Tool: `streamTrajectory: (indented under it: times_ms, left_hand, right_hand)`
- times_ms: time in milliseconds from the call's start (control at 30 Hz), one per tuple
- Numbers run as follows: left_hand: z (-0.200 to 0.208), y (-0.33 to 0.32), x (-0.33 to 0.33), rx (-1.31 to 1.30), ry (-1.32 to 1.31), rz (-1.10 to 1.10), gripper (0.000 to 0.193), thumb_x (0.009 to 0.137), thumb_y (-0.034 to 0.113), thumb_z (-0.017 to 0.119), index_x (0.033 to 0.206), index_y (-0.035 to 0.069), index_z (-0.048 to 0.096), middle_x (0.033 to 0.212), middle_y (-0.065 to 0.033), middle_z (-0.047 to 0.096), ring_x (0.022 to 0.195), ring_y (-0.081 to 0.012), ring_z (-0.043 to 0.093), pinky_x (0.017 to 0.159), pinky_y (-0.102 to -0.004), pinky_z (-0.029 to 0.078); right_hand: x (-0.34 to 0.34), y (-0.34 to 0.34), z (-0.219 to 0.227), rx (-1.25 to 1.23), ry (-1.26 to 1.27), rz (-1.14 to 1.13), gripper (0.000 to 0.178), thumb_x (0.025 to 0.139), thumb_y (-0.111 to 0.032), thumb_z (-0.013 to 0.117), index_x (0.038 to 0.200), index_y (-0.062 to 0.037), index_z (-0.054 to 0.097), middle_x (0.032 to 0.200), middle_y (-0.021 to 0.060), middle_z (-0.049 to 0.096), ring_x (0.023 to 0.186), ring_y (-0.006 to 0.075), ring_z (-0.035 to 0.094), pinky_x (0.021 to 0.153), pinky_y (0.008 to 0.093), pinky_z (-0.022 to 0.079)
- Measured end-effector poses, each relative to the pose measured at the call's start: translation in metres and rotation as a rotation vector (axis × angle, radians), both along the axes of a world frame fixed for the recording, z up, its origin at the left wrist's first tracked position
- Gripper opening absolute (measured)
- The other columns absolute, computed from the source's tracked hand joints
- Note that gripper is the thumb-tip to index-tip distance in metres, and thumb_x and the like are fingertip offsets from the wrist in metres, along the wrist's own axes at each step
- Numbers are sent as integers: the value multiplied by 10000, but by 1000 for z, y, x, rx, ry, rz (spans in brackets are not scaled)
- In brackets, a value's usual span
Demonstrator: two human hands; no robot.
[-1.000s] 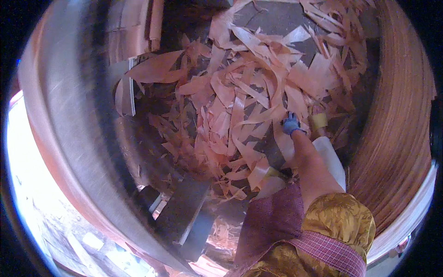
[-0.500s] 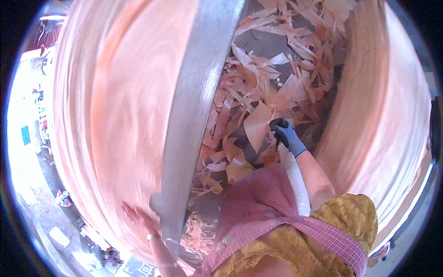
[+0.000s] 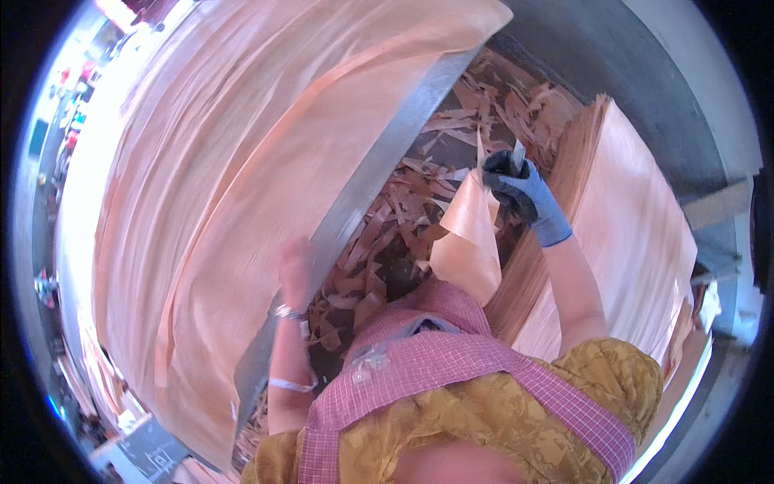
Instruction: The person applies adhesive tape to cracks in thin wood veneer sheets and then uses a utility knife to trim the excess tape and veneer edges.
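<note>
My right hand (image 3: 522, 194), in a blue-grey glove with black fingers, is closed at the edge of a pale, pointed piece of wood veneer (image 3: 468, 262). The piece hangs curled in front of my apron. A short, flat grey thing (image 3: 518, 153), perhaps a blade, juts up from the same fist. My bare left hand (image 3: 297, 270) is smeared by motion over the near edge of a wide stack of thin veneer sheets (image 3: 234, 202), close to a grey metal edge strip (image 3: 379, 161). How its fingers are set does not show.
Torn veneer scraps (image 3: 387, 214) litter the dark floor between the stacks. A second, thick veneer stack (image 3: 621, 234) stands at my right. Behind it runs a dark grey wall (image 3: 605, 48). A grey board (image 3: 153, 448) lies at the lower left.
My view has turned, and the left stack's far corner now shows. My right hand has risen with the veneer piece. My left hand has moved from the sheets' face to the metal edge.
</note>
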State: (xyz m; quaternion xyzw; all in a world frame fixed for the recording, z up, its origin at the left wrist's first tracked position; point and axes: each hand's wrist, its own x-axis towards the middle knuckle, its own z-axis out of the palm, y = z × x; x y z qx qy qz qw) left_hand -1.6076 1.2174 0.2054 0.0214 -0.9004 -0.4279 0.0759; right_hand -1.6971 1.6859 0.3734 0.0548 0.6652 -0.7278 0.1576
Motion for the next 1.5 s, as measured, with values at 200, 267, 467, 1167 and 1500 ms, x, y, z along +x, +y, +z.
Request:
streamTrajectory:
  times_ms: [200,267,467,1167,1500]
  left_hand:
    - [119,237,-64,1333,-836,-341,719,995,625,238,1299,50,545,1244,-85,635,1132,-209,602,935,-346,486]
    - [144,261,-90,1556,-642,-139,581,1015,532,366,1302,56,534,1242,-86,635,1098,-221,632,916,-364,516]
    - [204,241,-140,1729,-251,-32,518,1036,407,391,1367,12,443,1279,-176,593,1190,-289,587,1026,-433,469]
    - [245,-105,134,1362,855,1106,384,1007,306,460,1268,48,574,1244,-162,629,1132,-314,619,936,-483,528]
    - [3,-151,137,1254,289,1275,241,911,251,675,1098,112,611,951,-21,644,794,-168,633,641,-344,545]
  right_hand:
    - [-51,-23,32,174,75,260,275,878,-152,721,1127,-47,668,839,-35,636,716,63,561,622,201,469]
    - [-60,-11,26,230,326,229,335,860,-67,692,1188,-31,638,1024,58,641,949,163,606,841,263,492]
    - [-47,5,82,528,889,155,590,745,-223,790,1275,-64,585,1255,147,525,1142,284,553,958,370,467]
    - [-147,-361,103,805,1750,934,173,874,-220,630,1045,-194,627,1017,69,611,966,274,630,757,440,550]
    - [-180,-353,-81,976,1925,1167,487,818,-125,588,1301,-154,538,1038,79,561,957,261,573,743,401,516]
